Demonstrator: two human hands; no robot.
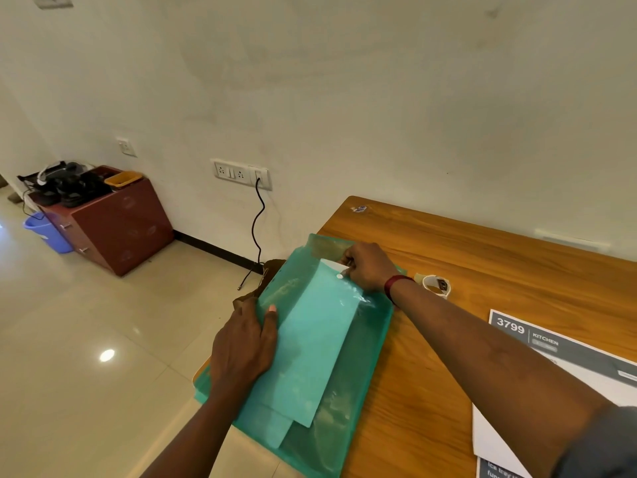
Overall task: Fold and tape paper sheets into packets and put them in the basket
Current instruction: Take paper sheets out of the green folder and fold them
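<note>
A green folder [362, 357] lies on the table [465, 257], its left side overhanging the edge; a pale teal sheet [310, 346] lies lengthwise along the folder's middle, on it or inside it I cannot tell; the left hand [241, 346] rests flat, fingers straight, pressing the folder's left side beside the sheet; the right hand [368, 267], fingers curled, pinches the sheet's far corner at the folder's top; tape [436, 286] sits just right of the folder; printouts [558, 360] lie well right of it
</note>
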